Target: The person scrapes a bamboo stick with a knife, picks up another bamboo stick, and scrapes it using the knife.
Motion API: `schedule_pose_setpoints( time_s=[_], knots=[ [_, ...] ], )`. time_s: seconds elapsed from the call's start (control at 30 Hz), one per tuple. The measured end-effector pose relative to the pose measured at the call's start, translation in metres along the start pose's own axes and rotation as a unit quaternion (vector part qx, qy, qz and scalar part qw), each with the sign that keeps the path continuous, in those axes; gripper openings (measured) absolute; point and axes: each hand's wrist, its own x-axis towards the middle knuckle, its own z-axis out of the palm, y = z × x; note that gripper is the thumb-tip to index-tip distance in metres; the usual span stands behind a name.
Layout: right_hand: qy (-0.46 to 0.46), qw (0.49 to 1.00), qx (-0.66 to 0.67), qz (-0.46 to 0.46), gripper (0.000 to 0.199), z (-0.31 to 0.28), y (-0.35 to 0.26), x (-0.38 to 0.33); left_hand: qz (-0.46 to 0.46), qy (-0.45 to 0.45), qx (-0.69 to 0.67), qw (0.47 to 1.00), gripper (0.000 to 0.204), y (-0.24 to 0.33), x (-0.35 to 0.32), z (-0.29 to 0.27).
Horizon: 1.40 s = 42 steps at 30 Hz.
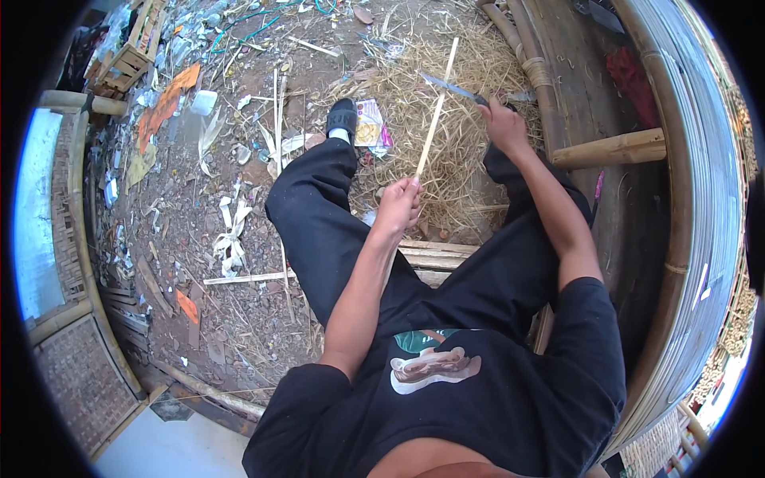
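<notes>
My left hand [398, 205] is closed round the lower part of a long, pale bamboo strip [437, 115], which slants up and away from me to the right. In my right hand [504, 126] is the dark handle of a knife [450, 86]. Its blade points left and crosses the strip near the far end; whether it touches the strip I cannot tell. Under both lies a heap of thin straw-coloured shavings [470, 167] on the ground between my legs.
Bamboo strips [279, 119] lie and lean left of my foot. A bamboo pole [610, 150] juts out at the right, beside a wooden bench [637, 207]. Litter, an orange scrap [167, 99] and a wooden crate [131, 52] are at the left. A printed packet [369, 123] lies beside my shoe.
</notes>
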Motion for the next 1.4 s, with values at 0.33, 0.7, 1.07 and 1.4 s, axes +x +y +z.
schedule_pose_setpoints(
  time_s=[0.33,0.7,1.07,1.4],
  knots=[
    [0.048,0.999,0.01,-0.014,0.032,0.019,-0.008,-0.012,-0.001,-0.004,0.01,1.0,0.024,-0.002,0.003,-0.003],
    [0.002,0.996,0.076,-0.047,0.033,0.007,-0.038,-0.031,-0.005,-0.002,0.002,1.0,0.024,0.0,-0.002,-0.006],
    [-0.047,0.98,0.067,-0.183,0.039,0.012,-0.032,-0.032,0.005,0.01,0.015,1.0,0.023,0.007,-0.003,-0.005],
    [-0.005,0.946,0.082,-0.314,0.042,0.006,-0.032,-0.037,0.0,-0.011,0.007,1.0,0.023,0.005,-0.006,-0.007]
  ],
)
